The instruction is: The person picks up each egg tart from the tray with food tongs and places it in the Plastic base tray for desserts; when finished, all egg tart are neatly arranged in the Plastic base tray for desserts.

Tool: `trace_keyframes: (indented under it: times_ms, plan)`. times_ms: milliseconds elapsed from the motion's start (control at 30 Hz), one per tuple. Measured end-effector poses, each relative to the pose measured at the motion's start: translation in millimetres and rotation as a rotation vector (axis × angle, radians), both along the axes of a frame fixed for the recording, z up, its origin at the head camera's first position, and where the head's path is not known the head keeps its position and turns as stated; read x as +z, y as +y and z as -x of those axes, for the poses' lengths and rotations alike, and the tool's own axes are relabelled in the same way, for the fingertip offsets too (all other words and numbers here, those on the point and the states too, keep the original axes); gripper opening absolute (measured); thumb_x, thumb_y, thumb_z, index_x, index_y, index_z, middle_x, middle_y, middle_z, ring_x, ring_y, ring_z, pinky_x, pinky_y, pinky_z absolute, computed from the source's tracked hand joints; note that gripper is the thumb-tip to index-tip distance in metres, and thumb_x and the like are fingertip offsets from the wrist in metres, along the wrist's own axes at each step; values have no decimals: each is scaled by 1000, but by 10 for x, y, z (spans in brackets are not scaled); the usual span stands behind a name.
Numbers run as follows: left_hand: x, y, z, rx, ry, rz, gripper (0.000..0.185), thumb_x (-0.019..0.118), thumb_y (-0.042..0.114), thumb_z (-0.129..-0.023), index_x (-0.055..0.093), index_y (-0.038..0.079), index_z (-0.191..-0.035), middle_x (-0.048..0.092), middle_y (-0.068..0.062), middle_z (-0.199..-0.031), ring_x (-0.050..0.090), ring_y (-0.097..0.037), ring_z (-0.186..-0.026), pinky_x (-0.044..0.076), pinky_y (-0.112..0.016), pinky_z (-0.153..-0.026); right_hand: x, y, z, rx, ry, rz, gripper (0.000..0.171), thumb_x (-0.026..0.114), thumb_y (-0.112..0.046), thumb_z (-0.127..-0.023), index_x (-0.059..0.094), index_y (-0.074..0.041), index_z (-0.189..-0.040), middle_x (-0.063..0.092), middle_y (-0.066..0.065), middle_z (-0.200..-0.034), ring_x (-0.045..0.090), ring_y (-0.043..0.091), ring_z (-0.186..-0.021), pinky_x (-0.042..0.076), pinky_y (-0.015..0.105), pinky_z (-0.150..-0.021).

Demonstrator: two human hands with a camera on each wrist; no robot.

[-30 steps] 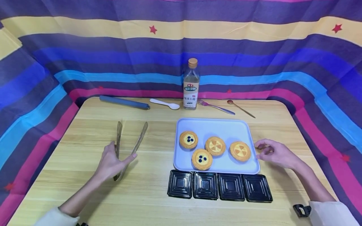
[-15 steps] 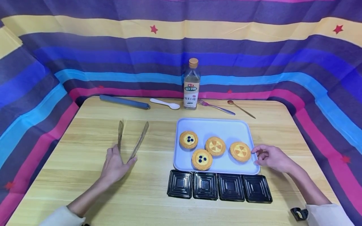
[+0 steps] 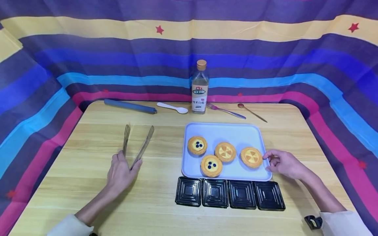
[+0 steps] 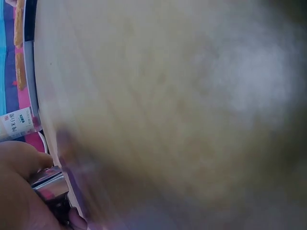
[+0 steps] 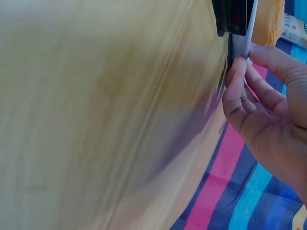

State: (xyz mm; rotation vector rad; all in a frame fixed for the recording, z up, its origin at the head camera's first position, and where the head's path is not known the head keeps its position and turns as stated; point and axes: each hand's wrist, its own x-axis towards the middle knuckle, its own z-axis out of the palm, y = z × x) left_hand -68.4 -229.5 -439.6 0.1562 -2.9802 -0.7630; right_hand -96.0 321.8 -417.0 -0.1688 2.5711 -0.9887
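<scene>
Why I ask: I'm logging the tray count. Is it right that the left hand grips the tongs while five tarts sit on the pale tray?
Not quite. The head view shows four tarts on the pale tray, not five: two blueberry tarts and two orange-topped tarts. The rest holds: the left hand grips the tongs.

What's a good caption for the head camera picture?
Left hand grips tongs; right hand touches the tray of four tarts.
</scene>
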Motion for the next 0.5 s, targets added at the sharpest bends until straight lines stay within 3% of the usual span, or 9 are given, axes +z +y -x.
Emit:
trace_keyframes:
  times_ms: [200,333,500]
  plan:
    - [13,-10,-1,-41,96,25,83,59,39,-91,25,-21,-137,46,-37,-113,49,-35,-78,41,-29,-43,-16,10,5,-4,-8,17,38,75,-2,-74,58,1,-108,54,5,-76,50,7,-65,41,20,-52]
    - [52,-33,30,-69,176,55,78,62,33,-89,30,-20,-135,49,-34,-106,51,-36,-76,46,-39,-47,-20,19,-2,-6,-15,42,39,74,-1,-75,57,2,-110,55,6,-77,50,6,-66,42,20,-51]
    - [96,-70,76,-99,218,24,74,64,30,-89,32,-18,-136,51,-30,-104,50,-34,-76,48,-43,-54,2,13,3,-7,-14,43,39,74,0,-75,57,2,-110,54,5,-76,49,6,-63,39,19,-49]
